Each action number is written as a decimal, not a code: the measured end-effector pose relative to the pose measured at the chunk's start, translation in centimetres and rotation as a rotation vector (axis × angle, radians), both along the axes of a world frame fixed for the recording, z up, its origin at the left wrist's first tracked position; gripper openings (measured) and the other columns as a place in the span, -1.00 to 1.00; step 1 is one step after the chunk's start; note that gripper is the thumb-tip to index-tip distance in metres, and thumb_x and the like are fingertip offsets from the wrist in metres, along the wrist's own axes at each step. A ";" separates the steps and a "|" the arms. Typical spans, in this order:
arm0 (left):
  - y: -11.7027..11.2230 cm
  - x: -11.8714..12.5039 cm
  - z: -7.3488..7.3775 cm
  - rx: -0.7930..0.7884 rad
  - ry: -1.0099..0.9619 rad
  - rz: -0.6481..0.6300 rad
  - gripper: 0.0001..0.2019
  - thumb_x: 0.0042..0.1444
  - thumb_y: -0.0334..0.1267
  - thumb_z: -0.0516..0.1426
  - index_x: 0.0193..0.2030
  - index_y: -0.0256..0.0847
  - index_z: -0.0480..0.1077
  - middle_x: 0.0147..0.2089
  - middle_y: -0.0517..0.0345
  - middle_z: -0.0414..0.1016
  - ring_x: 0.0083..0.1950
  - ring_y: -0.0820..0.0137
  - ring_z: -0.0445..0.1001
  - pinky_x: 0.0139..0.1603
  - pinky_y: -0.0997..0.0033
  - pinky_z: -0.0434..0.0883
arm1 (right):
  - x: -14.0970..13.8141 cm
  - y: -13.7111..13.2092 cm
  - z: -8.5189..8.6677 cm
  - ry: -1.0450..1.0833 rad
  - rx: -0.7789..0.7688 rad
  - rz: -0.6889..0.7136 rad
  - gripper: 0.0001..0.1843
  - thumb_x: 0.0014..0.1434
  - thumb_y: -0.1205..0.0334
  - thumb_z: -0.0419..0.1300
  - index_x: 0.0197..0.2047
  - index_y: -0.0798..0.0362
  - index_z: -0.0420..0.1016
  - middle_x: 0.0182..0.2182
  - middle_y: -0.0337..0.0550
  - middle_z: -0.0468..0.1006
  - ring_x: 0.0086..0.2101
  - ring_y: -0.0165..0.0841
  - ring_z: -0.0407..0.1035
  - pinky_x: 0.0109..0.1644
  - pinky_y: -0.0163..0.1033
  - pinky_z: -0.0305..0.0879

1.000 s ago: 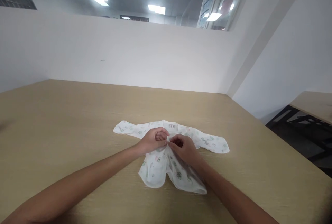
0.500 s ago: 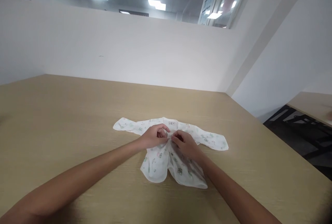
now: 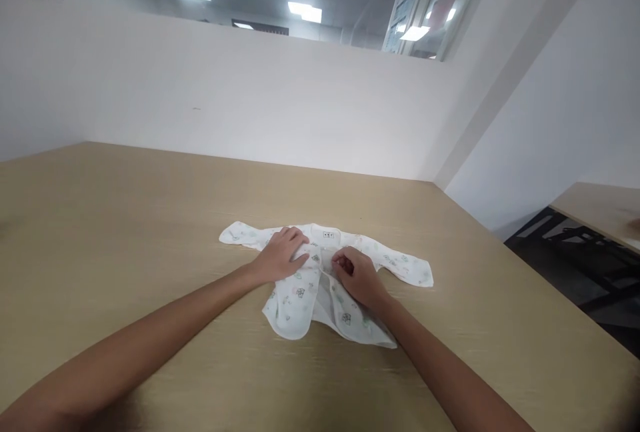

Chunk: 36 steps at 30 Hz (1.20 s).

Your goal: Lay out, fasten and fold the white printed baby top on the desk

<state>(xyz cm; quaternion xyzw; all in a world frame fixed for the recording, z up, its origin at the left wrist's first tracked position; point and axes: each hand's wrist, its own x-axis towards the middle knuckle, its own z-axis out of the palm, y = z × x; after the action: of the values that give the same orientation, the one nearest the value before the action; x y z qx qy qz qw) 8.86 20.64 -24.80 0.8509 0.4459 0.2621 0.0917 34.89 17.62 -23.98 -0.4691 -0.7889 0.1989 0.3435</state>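
Note:
A small white baby shirt point(image 3: 300, 295) with a pale print lies on the table, its sleeves stretched to both sides and its collar at the far end. Its front is parted below the chest, showing the inside. My left hand point(image 3: 283, 255) rests flat on the left chest of the shirt, fingers apart. On the other side, my right hand point(image 3: 357, 272) has thumb and fingertips pinched together at the right front edge, which lifts a little. The fingers cover the exact spot they grip.
The shirt lies on a wide wooden table point(image 3: 150, 219). A white partition wall point(image 3: 260, 99) rises along its back edge, and another wall stands at the right. Beyond it is a second table point(image 3: 605, 202) with a dark frame.
My left hand has let go at the middle of the front and moved left, flattening onto the cloth. The front edges have come apart below the chest. My right hand stays pinched, slightly farther right.

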 end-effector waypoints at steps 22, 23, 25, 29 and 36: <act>-4.2 2.0 4.1 -0.613 -0.048 -0.217 -0.84 0.11 -0.15 0.28 -0.39 -0.16 0.48 -0.38 0.19 0.54 -0.40 0.42 0.44 -0.48 0.48 0.21 | -0.3 -3.8 3.6 -0.382 -0.044 0.138 -0.88 0.08 0.43 0.29 -0.45 0.06 0.50 -0.41 -0.21 0.54 -0.45 -0.40 0.28 -0.35 -0.23 -0.03; -4.2 2.0 4.2 -0.618 -0.051 -0.220 -0.85 0.10 -0.15 0.28 -0.38 -0.17 0.48 -0.38 0.19 0.54 -0.39 0.42 0.44 -0.48 0.49 0.21 | -0.3 -3.8 3.6 -0.383 -0.029 0.142 -0.88 0.07 0.44 0.29 -0.44 0.05 0.51 -0.40 -0.21 0.55 -0.45 -0.40 0.28 -0.34 -0.23 -0.03; -4.1 1.9 4.2 -0.626 -0.060 -0.229 -0.86 0.09 -0.17 0.27 -0.36 -0.18 0.50 -0.38 0.18 0.53 -0.39 0.41 0.44 -0.47 0.49 0.23 | -0.2 -3.8 3.6 -0.387 0.007 0.152 -0.89 0.07 0.45 0.27 -0.42 0.05 0.53 -0.39 -0.21 0.56 -0.44 -0.39 0.29 -0.33 -0.22 -0.01; -3.7 1.7 4.2 -0.669 -0.085 -0.244 -0.89 0.12 -0.20 0.23 -0.30 -0.18 0.51 -0.36 0.18 0.53 -0.37 0.42 0.43 -0.45 0.50 0.25 | -0.2 -3.9 3.9 -0.347 0.012 0.175 -0.88 0.10 0.45 0.26 -0.38 0.04 0.56 -0.35 -0.20 0.58 -0.39 -0.37 0.34 -0.28 -0.23 0.08; -3.4 1.8 5.0 -0.848 -0.178 -0.227 -0.83 0.22 -0.13 0.18 -0.24 -0.18 0.48 -0.37 0.19 0.43 -0.36 0.42 0.38 -0.44 0.51 0.29 | -0.7 -3.7 3.4 -0.080 -0.106 0.250 -0.89 0.22 0.39 0.21 -0.34 0.04 0.51 -0.38 -0.25 0.52 -0.38 -0.40 0.33 -0.28 -0.28 0.18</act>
<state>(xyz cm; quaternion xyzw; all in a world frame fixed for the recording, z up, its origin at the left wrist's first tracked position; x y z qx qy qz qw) 10.62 17.19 -19.83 0.7559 0.4082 0.1166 0.4984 34.23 13.89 -20.55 -0.3923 -0.8425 0.2629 0.2591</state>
